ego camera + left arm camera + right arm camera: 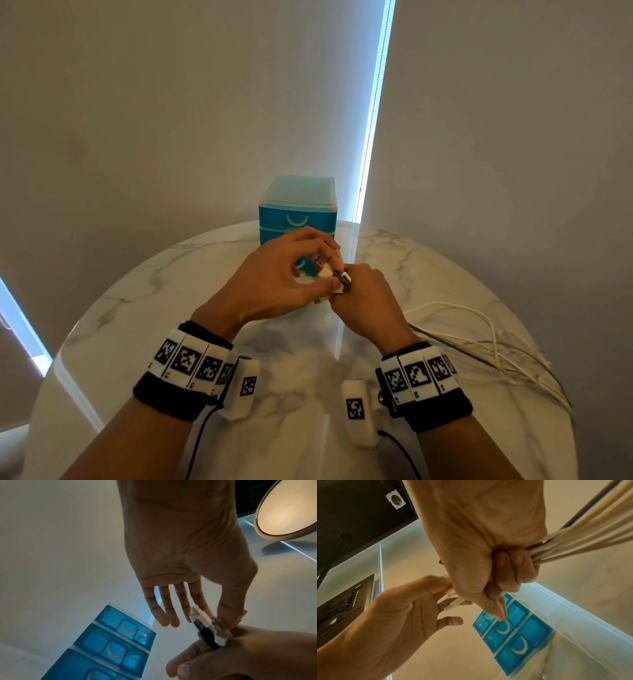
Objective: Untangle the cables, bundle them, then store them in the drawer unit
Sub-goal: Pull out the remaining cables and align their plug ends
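Observation:
Several cream cables and one dark one (479, 346) trail from my right hand (359, 294) across the right side of the round marble table (164, 308). In the right wrist view that hand is a fist (505, 568) round the cable bundle (583, 536). The plug ends (205, 626), white and black, stick out of the fist. My left hand (322, 263) pinches those plugs between thumb and forefinger, its other fingers held straight. Just behind the hands stands the blue drawer unit (297, 209), all its drawers shut.
The cables' far ends run off the table's right edge (555, 394). Grey blinds with a bright gap (373, 113) hang behind the table. A round ceiling lamp (284, 509) shows in the left wrist view, a dark screen (359, 513) in the right wrist view.

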`<state>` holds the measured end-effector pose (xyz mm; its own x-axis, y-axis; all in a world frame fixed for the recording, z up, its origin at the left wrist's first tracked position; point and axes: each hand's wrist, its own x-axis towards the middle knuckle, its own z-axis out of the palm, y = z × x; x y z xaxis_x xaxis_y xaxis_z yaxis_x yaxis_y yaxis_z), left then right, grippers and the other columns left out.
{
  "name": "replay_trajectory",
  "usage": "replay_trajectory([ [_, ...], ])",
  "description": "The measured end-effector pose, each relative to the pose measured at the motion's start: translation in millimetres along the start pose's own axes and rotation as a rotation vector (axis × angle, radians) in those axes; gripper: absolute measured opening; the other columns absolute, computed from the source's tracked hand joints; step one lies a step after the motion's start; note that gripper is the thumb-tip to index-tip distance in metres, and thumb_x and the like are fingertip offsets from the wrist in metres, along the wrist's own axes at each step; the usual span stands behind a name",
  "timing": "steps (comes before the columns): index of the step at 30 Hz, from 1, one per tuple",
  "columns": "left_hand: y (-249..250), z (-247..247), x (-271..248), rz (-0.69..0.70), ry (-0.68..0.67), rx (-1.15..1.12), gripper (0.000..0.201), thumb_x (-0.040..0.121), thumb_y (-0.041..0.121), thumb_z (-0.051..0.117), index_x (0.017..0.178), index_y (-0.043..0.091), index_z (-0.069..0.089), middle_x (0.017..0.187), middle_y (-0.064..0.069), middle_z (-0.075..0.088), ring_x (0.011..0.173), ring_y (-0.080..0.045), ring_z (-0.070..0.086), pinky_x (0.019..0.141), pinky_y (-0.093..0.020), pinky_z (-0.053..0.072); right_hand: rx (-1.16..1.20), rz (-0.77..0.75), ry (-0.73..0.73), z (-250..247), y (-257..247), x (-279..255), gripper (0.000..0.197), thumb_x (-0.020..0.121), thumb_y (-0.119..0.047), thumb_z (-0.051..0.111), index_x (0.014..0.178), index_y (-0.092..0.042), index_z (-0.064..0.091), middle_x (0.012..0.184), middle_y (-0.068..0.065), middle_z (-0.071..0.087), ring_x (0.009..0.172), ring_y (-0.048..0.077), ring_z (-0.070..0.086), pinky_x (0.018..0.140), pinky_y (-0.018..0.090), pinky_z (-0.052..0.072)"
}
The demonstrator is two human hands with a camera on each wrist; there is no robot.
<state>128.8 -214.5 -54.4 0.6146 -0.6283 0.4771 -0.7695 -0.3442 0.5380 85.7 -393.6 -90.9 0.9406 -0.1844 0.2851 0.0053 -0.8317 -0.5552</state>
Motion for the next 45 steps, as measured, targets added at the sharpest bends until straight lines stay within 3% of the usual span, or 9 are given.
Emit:
replay_trajectory([
  [7, -4, 0, 1, 0.073, 0.067, 0.213, 0.034, 0.09, 0.069, 0.068, 0.107, 0.04, 0.076, 0.126, 0.026, 0.065, 0.115, -0.005, 0.061, 0.085, -0.019, 0.049, -0.044, 0.018, -0.082, 0, 2, 0, 0.019, 0.1, -0.038, 0.066, 0.1, -0.02, 0.071, 0.079, -0.005, 0.065, 0.065, 0.01, 0.058, 0.054, 0.02, 0.033],
  [12, -7, 1, 1, 0.073, 0.116, 0.12, 0.029, 0.097, 0.059, 0.063, 0.111, 0.035, 0.069, 0.118, 0.02, 0.073, 0.108, -0.006, 0.069, 0.09, -0.03, 0.061, -0.03, 0.058, -0.091, -3, 0, -1, 0.019, 0.102, -0.035, 0.062, 0.088, -0.021, 0.063, 0.07, -0.004, 0.058, 0.06, 0.012, 0.055, 0.055, 0.022, 0.034],
  [17, -1, 8, 1, -0.03, 0.121, -0.073, 0.014, 0.102, 0.041, 0.068, 0.107, 0.029, 0.065, 0.118, 0.013, 0.073, 0.111, -0.01, 0.068, 0.086, -0.02, 0.056, -0.027, 0.097, -0.07, -8, -5, -5, 0.026, 0.101, -0.028, 0.061, 0.076, -0.021, 0.055, 0.068, -0.002, 0.056, 0.058, 0.013, 0.051, 0.053, 0.025, 0.033],
  [24, 39, 18, 3, -0.368, -0.067, -0.308, 0.068, 0.086, 0.085, 0.038, 0.133, 0.035, 0.043, 0.123, 0.006, 0.066, 0.099, -0.013, 0.073, 0.061, -0.028, 0.064, -0.12, 0.084, -0.118, -3, -12, -12, 0.011, 0.099, -0.026, 0.061, 0.1, -0.017, 0.066, 0.091, 0.004, 0.067, 0.08, 0.022, 0.064, 0.073, 0.037, 0.055],
  [29, 42, 39, 15, -0.342, 0.071, -0.015, 0.053, 0.102, 0.073, 0.03, 0.097, 0.025, 0.054, 0.093, 0.002, 0.066, 0.074, -0.013, 0.069, 0.068, -0.028, 0.063, -0.184, 0.043, -0.059, -4, -18, -13, 0.015, 0.101, -0.029, 0.062, 0.111, -0.02, 0.068, 0.098, 0.006, 0.073, 0.079, 0.021, 0.063, 0.071, 0.036, 0.053],
  [31, 36, 41, 25, -0.366, 0.094, -0.014, 0.049, 0.11, 0.058, 0.027, 0.1, 0.02, 0.056, 0.094, -0.002, 0.067, 0.079, -0.012, 0.065, 0.08, -0.032, 0.06, -0.176, 0.059, -0.008, -4, -17, -12, 0.015, 0.099, -0.029, 0.064, 0.107, -0.017, 0.067, 0.1, 0.007, 0.073, 0.083, 0.024, 0.068, 0.075, 0.038, 0.058],
  [36, 24, 46, 39, -0.489, 0.021, -0.01, 0.042, 0.114, 0.05, 0.032, 0.11, 0.018, 0.059, 0.098, -0.004, 0.068, 0.079, -0.011, 0.064, 0.065, -0.021, 0.051, -0.146, 0.072, 0.025, -5, -17, -9, 0.032, 0.099, -0.036, 0.069, 0.123, -0.016, 0.063, 0.11, 0.006, 0.072, 0.094, 0.024, 0.071, 0.082, 0.036, 0.059],
  [40, 27, 59, 44, -0.454, 0.182, 0.074, 0.05, 0.111, 0.054, 0.039, 0.093, 0.017, 0.067, 0.083, -0.001, 0.07, 0.075, -0.01, 0.067, 0.084, -0.033, 0.059, -0.142, 0.055, 0.064, -10, -19, -11, 0.038, 0.103, -0.036, 0.066, 0.131, -0.011, 0.057, 0.113, 0.007, 0.07, 0.095, 0.022, 0.07, 0.073, 0.029, 0.05],
  [45, 34, 58, 51, -0.387, 0.339, 0.063, 0.056, 0.111, 0.051, 0.042, 0.075, 0.018, 0.069, 0.068, 0.003, 0.066, 0.065, -0.008, 0.062, 0.063, -0.021, 0.04, -0.103, 0.078, 0.088, -16, -23, -15, 0.036, 0.102, -0.033, 0.066, 0.127, -0.011, 0.053, 0.108, 0.008, 0.07, 0.093, 0.025, 0.071, 0.072, 0.031, 0.05],
])
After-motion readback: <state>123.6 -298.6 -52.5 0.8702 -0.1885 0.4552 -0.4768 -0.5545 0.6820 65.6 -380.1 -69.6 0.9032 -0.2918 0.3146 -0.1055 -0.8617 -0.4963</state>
